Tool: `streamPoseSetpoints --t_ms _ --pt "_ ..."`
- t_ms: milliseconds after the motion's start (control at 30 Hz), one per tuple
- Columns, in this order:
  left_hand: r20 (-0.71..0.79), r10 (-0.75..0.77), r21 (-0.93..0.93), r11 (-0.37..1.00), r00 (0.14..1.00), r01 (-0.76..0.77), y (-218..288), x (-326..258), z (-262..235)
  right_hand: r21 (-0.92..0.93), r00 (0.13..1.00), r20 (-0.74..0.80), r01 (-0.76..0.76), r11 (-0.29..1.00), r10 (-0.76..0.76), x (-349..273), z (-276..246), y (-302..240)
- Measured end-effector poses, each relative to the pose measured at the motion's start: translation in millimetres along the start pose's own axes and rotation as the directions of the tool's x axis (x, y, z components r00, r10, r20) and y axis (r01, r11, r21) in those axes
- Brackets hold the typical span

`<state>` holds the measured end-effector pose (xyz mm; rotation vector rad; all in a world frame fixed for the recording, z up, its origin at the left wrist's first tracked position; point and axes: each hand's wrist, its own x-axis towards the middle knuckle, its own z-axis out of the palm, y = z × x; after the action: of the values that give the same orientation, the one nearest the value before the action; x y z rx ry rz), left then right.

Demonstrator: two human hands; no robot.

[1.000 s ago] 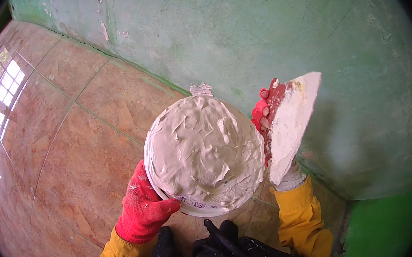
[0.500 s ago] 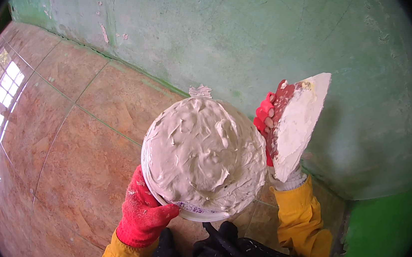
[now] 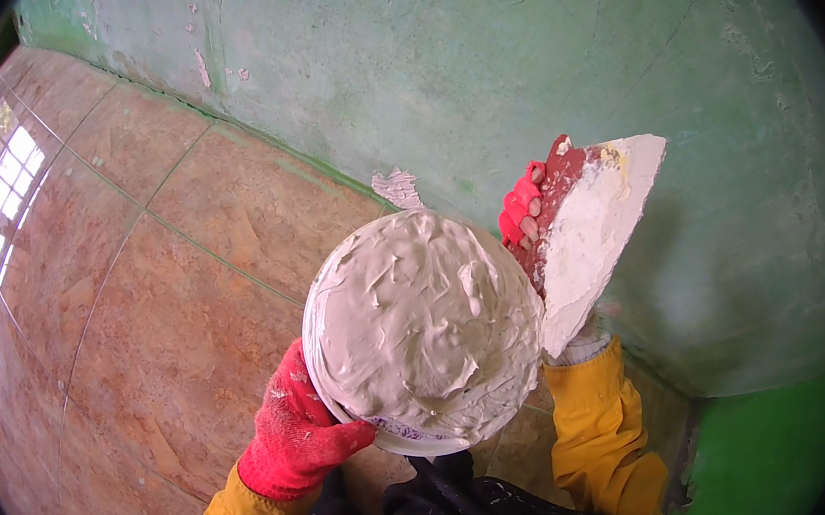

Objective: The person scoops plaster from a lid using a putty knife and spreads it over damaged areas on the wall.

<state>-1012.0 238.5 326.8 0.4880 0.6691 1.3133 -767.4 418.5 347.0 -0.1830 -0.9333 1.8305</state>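
Observation:
My left hand (image 3: 294, 426), in a red knitted glove, grips the lower left rim of a round white tub (image 3: 407, 443). Thick whitish putty (image 3: 429, 321) heaps over its whole top, with ridges and small peaks. On the right, my right hand (image 3: 522, 208) is closed round the red handle edge of a wide putty knife (image 3: 558, 187). A broad layer of putty coats its blade (image 3: 597, 238). The knife stands slanted right beside the tub's right rim; whether they touch I cannot tell. Some fingertips show bare beyond the red glove, while the right palm is hidden behind the knife.
A worn green wall (image 3: 393, 68) rises ahead and to the right, with scratches and peeled spots. One whitish putty patch (image 3: 397, 189) sits low on it, near the floor. Brown glossy tiles (image 3: 169, 333) cover the floor at left. Brighter green paint (image 3: 765, 457) shows at lower right.
The tub has shifted slightly right and toward me, my left hand moving with it. The knife has risen a little, and more of the wall's putty patch now shows.

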Motion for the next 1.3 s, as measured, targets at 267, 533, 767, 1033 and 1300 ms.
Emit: streamPoseSetpoints --t_ms 267,533,767,1033,1300 --pt "0.008 -0.003 -0.029 1.000 1.000 0.003 -9 3 -2 -0.033 0.996 0.037 -0.078 0.996 0.080 6 -17 1" --pt "-0.016 -0.015 -0.008 1.000 1.000 0.015 -22 12 -8 -0.012 0.994 0.103 -0.036 0.999 0.037 7 -62 13" --pt "-0.036 -0.034 -0.054 0.998 0.999 0.032 -32 22 -12 -0.198 0.976 -0.217 -0.052 0.979 0.008 8 -61 20" --pt "-0.020 -0.017 -0.123 0.992 1.000 0.014 -44 32 -19 -0.467 0.931 -0.363 -0.137 0.874 -0.048 5 -74 26" --pt "-0.073 -0.050 -0.155 0.987 0.996 0.038 -48 33 -27 -0.648 0.864 -0.485 -0.251 0.719 -0.135 -11 -108 41"
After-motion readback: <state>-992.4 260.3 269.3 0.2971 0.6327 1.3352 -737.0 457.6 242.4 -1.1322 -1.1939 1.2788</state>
